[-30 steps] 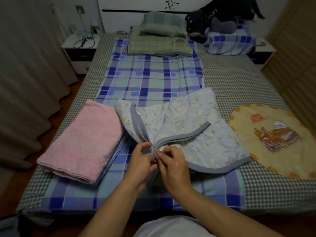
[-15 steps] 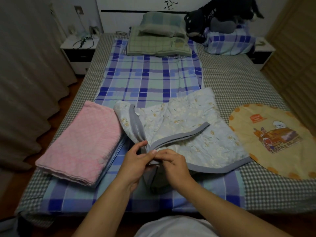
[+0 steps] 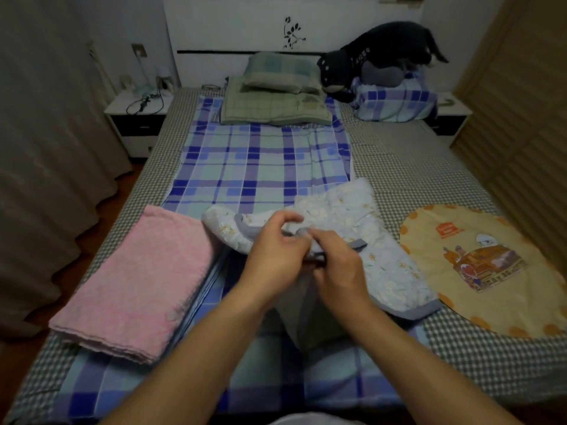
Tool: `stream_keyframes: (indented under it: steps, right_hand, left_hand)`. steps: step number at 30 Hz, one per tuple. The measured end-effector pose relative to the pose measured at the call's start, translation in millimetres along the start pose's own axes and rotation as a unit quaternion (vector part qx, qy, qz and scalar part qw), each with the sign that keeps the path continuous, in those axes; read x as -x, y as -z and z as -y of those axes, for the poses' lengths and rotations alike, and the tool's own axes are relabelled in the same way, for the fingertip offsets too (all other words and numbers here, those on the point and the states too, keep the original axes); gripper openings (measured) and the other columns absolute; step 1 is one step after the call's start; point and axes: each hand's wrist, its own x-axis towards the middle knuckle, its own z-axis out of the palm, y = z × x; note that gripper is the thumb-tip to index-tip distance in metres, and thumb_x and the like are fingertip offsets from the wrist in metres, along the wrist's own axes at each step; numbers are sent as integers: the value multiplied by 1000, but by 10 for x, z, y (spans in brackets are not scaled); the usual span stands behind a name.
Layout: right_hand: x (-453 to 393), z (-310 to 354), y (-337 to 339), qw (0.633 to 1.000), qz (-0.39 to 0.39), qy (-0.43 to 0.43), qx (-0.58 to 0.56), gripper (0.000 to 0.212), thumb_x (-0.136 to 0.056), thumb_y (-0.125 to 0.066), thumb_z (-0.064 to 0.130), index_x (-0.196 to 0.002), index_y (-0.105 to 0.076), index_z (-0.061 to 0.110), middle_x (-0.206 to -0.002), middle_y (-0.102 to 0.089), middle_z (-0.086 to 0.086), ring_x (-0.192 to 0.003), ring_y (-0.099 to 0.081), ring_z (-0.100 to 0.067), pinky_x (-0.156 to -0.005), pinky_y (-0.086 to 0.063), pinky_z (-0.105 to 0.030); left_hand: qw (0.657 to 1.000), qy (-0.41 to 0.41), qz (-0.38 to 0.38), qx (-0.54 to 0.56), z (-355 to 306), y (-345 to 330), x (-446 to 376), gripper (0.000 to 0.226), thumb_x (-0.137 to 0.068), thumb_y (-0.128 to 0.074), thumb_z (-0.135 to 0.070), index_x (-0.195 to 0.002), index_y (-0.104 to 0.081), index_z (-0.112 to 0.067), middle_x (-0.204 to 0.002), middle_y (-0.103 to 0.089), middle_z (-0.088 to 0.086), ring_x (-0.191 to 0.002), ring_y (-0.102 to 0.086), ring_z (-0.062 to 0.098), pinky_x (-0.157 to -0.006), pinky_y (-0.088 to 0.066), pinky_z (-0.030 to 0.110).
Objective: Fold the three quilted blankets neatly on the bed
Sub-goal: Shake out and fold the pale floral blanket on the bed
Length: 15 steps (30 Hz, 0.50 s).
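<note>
A light blue floral quilted blanket (image 3: 383, 256) with grey trim lies partly folded on the near middle of the bed. My left hand (image 3: 276, 250) and my right hand (image 3: 337, 268) both pinch its grey-trimmed edge, raised a little above the bed, and a fold of it hangs below them. A pink quilted blanket (image 3: 138, 280) lies folded at the near left. A round yellow quilted blanket (image 3: 478, 268) with a cartoon print lies flat at the right.
The bed (image 3: 414, 167) has a grey checked sheet with a blue plaid cover (image 3: 260, 167) down its middle. Pillows (image 3: 276, 96) and a dark plush toy (image 3: 380, 62) sit at the head. A nightstand (image 3: 135, 118) and curtain stand left, wooden doors right.
Both hands have lifted the blanket's grey-trimmed corner up and away from me, over the blanket. The view has tilted up slightly.
</note>
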Motion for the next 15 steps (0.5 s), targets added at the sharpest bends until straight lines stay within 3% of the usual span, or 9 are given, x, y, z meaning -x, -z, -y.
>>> stream_keyframes:
  steps: [3,6,7,9,12,14,15]
  right_hand:
    - [-586,227,656,997,-18,72,-24,37,-79,-63,9,-115,-71,16,-104,-73,8,-96,-67,1,-82,-48,-14]
    - [-968,508,1309,995,-3,81,-54,26,-83,-74,7,-107,-75,16,-98,-76,7,-91,-68,1,-75,-52,-19]
    - [-1044,564,1529,995,6,68,-67,26,-82,-75,3,-105,-75,15,-98,-76,5,-91,-70,-3,-76,-53,-21]
    - [-1113,644,1987,993,35,33,-104,28,-80,-73,-7,-102,-75,10,-98,-77,-1,-92,-71,-10,-77,-53,-23]
    - [-1097,763,2580,983,82,16,-163,22,-75,-71,-5,-91,-78,10,-91,-77,-9,-86,-73,-20,-75,-55,-26]
    - [-1106,831,2858,981,71,17,-178,23,-72,-68,-5,-79,-78,14,-81,-75,-4,-76,-71,-14,-69,-54,-22]
    - [-1127,848,2972,982,56,14,-180,21,-72,-67,-5,-79,-77,12,-81,-74,-5,-76,-70,-16,-68,-54,-23]
  left_hand:
    - [980,-134,61,-133,-716,-23,-271,40,-89,-61,-48,-129,-56,-44,-99,-76,3,-90,-73,14,-85,-58,42]
    - [922,-344,15,-176,-1236,-173,-281,28,-95,-61,-41,-120,-66,-30,-69,-69,2,-63,-65,12,-64,-56,37]
    - [889,-419,0,-182,-1328,-229,-245,28,-94,-64,-39,-119,-66,-27,-70,-65,-2,-63,-61,11,-62,-53,33]
    - [837,-511,19,-194,-1425,-350,-260,43,-88,-71,-38,-127,-60,-23,-95,-61,-4,-86,-59,9,-77,-50,27]
    - [837,-460,195,-225,-1602,-583,-377,65,-83,-77,-36,-139,-47,-23,-134,-50,-10,-128,-46,4,-108,-39,24]
    - [830,-389,331,-223,-1744,-804,-354,66,-85,-77,-25,-141,-43,-22,-134,-53,-15,-125,-46,-11,-105,-39,13]
    - [826,-380,363,-206,-1795,-929,-351,65,-86,-77,-20,-141,-43,-22,-132,-56,-12,-122,-50,-8,-102,-43,15]
